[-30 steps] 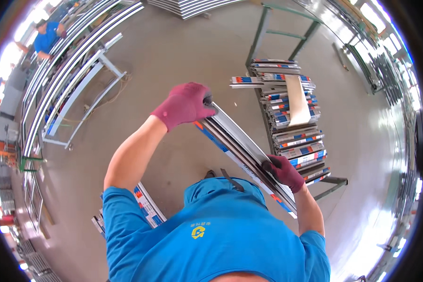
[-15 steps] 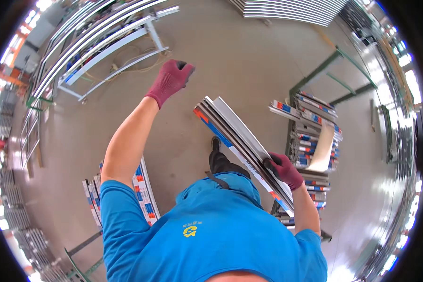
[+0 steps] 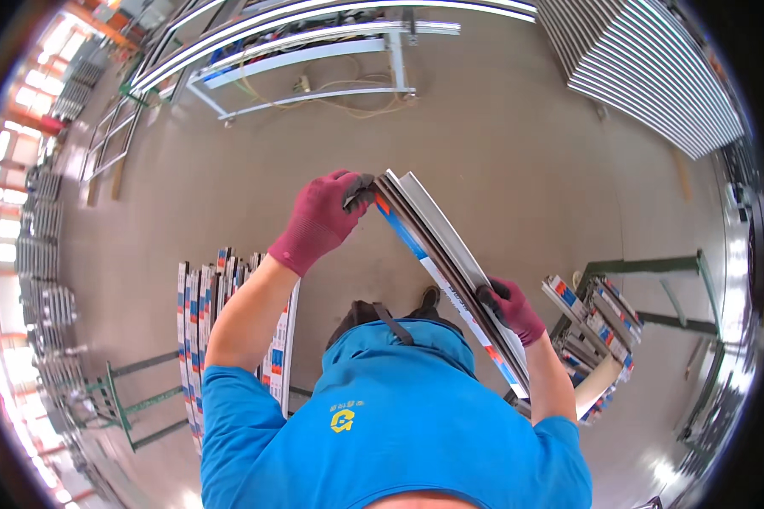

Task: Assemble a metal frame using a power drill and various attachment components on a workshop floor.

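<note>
A small bundle of long metal profiles point(image 3: 450, 270), grey and dark, with printed red, white and blue film along one side, slants across the front of my body. My right hand point(image 3: 513, 310), in a maroon glove with dark fingers, is closed around its lower part. At its far upper end, my left hand point(image 3: 324, 217), gloved alike, is closed with fingertips at the profiles' corner. How firmly those fingers grip cannot be made out.
Film-covered profiles point(image 3: 197, 318) lie on a green rack point(image 3: 123, 399) to my left. More lie on another green rack point(image 3: 654, 266) at right. A white-framed bench point(image 3: 314, 95) stands ahead, with a cable on the floor. Stacked bright profiles point(image 3: 654, 72) are at far right.
My left hand has come down and in from the upper left to the bundle's far end. My right hand keeps its hold. My view has turned to the left, toward the rack there.
</note>
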A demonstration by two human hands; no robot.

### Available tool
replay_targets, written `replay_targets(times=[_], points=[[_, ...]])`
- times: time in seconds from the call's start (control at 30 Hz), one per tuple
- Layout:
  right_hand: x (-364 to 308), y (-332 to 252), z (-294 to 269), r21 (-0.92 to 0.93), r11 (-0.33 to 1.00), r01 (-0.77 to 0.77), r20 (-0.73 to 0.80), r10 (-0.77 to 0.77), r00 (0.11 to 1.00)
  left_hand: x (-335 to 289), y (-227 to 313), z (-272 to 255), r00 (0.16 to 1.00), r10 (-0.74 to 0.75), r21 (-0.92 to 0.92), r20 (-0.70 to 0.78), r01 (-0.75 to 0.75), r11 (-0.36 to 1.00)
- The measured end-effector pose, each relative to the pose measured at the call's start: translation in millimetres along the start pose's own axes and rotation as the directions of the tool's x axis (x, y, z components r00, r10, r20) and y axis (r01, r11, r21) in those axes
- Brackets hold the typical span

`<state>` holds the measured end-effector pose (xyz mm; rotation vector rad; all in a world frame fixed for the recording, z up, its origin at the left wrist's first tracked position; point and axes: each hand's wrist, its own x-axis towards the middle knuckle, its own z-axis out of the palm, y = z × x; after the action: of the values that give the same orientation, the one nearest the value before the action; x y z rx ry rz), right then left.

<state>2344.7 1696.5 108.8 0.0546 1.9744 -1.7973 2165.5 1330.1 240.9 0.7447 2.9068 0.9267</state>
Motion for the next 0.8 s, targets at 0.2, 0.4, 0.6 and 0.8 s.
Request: replay_targets(times=[0.2,0.4,0.6,0.8], points=[[96,-50,20,-0.019,1.0,-0.023,0.054,0.024,0.998,31,-81,-29,0.996,0.057,0.396,-0.064,-0.027,0.918],[213,-109,68,-0.149,0.989,-0.027,0.075,0.038,0.996,37,-157,-35,0.941,0.172,0.313,-0.292,-0.076,0.947],[320,-182,130,-0.245,0.969,-0.041,0.078,0.062,0.995,44,-260,-62,0.868,-0.444,-0.392,-0.22,0.338,0.855],[397,-229,172,-0.29,0.951,-0.107,0.134,0.15,0.98,91,-367,-142,0.565,-0.484,-0.517,-0.668,0.115,0.848]])
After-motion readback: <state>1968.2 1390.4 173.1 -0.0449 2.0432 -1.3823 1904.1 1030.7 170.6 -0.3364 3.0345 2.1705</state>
